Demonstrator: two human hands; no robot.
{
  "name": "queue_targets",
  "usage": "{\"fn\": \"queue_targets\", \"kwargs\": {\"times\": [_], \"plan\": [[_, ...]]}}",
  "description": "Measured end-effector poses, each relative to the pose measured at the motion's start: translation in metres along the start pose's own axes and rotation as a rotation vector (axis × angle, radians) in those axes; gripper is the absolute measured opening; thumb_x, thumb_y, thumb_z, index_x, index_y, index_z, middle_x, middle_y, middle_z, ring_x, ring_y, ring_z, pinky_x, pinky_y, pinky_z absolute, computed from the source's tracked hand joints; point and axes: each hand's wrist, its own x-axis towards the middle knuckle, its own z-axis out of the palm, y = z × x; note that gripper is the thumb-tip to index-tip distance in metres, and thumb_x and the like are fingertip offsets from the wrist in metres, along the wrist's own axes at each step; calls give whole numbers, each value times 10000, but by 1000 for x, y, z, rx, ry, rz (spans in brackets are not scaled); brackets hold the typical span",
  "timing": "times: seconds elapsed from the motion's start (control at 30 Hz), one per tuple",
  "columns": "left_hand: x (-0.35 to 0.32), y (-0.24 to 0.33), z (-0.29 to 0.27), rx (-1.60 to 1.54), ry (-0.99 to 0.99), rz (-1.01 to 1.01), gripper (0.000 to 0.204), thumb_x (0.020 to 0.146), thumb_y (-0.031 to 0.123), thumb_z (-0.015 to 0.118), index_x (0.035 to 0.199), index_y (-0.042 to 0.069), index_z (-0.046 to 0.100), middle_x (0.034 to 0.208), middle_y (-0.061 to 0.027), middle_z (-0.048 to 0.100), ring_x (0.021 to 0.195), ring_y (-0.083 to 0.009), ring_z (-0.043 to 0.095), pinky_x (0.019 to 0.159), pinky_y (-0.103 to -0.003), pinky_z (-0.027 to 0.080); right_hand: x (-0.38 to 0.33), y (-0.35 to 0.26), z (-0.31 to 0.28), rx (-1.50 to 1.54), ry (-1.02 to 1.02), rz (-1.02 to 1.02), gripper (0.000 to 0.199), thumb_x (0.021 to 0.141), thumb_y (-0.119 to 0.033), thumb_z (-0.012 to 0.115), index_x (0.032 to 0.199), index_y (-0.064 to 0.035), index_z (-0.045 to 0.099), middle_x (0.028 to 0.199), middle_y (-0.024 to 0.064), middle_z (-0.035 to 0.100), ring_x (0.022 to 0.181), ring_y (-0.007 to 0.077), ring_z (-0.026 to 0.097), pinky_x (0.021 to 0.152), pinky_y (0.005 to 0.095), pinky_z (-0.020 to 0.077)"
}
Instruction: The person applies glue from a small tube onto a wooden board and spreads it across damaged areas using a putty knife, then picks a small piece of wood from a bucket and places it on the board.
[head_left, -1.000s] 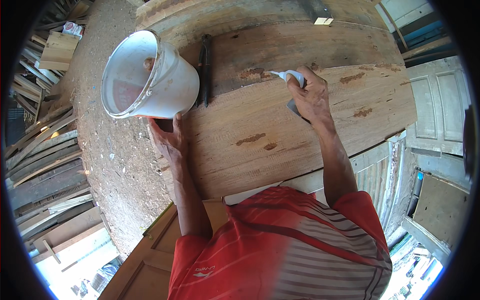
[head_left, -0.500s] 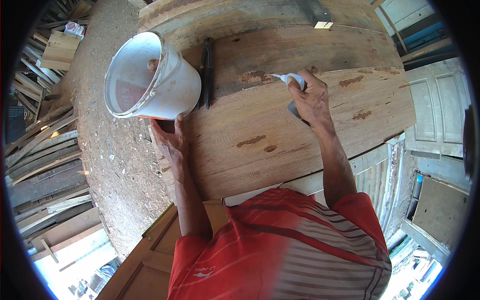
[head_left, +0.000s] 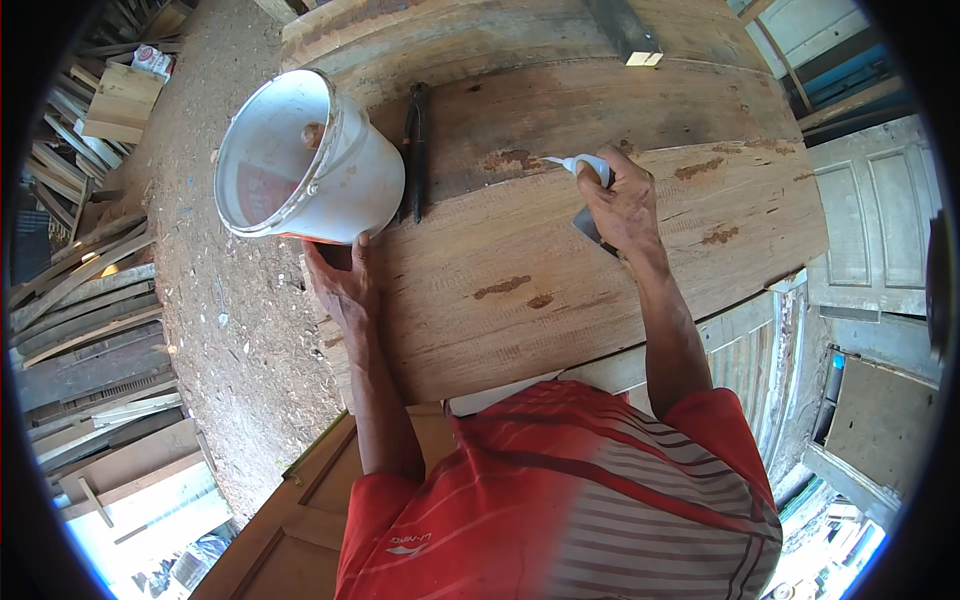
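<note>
In my right hand (head_left: 622,200) is a small white squeeze bottle (head_left: 592,165), gripped with the fingers wrapped round it. Its thin nozzle points left, by a brown filled patch (head_left: 513,160) along the seam between two wooden boards (head_left: 440,300). A dark flat blade (head_left: 588,224), like a putty knife, sticks out below the same hand; its handle is hidden. My left hand (head_left: 345,275) holds the near lower side of a white bucket (head_left: 365,180), thumb on the wall and other fingers partly hidden. Inside the bucket a brownish lump (head_left: 313,134) shows.
Black-handled pincers (head_left: 415,150) lie beside the bucket. A dark wooden bar (head_left: 625,35) rests at the far side. Several brown patches (head_left: 502,287) dot the boards. Stacked timber (head_left: 95,310) lines the left, past the littered ground (head_left: 240,330); old door panels (head_left: 870,215) stand at right.
The bucket appears very slightly further right and lower in the picture, as the view shifts a little. Both hands keep their holds, and the nozzle stays near the same patch.
</note>
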Motion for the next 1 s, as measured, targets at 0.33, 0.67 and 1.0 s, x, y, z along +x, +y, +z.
{"fn": "queue_targets", "kwargs": {"times": [0.33,0.67,1.0], "plan": [[0,-1,-1,-22,5,18,965,876,461,825,1544,-62,366,1392,-305,571,1302,-443,561,1085,-510,449,0,2,2,-5,15,-52,215,921,-196,718,897,-4,623,806,194,686,690,307,686,665,413,547],[1,-8,1,28,9,20,971,873,471,823,1547,-61,369,1420,-307,556,1330,-442,544,1106,-513,437,4,4,4,-45,17,-116,208,916,-181,721,896,1,622,815,196,692,720,322,706,674,419,552],[-1,-6,1,38,14,15,882,912,465,790,1502,-76,420,1404,-304,567,1307,-432,558,1095,-490,444,0,-1,-2,-20,-6,-26,203,914,-172,722,888,0,617,800,188,690,686,304,689,663,408,550]]}}
